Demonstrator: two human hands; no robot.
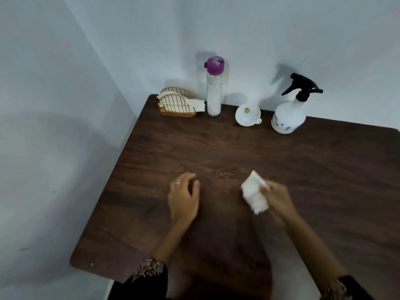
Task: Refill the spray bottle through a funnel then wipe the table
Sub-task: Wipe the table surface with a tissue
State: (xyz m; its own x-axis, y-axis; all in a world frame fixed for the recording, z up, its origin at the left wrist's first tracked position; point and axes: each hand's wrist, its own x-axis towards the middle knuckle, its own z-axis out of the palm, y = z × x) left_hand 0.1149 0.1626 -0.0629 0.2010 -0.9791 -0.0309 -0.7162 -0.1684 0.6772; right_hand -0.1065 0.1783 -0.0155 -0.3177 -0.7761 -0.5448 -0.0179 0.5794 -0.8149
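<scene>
A wad of tissue (255, 195) is gripped in the right hand (276, 197), ready for wiping the table (303, 169). The left hand (183, 198) is held loosely curled and empty, likely for bracing.

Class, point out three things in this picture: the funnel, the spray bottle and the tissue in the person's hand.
funnel (248, 115): head view, on its white bowl.
spray bottle (287, 116): head view, on its white body.
tissue (254, 194): head view, on its crumpled middle, held by the right hand (276, 197).

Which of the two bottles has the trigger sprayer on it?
The squat white spray bottle at the right, topped by a black trigger; the tall bottle has a purple cap.
</scene>
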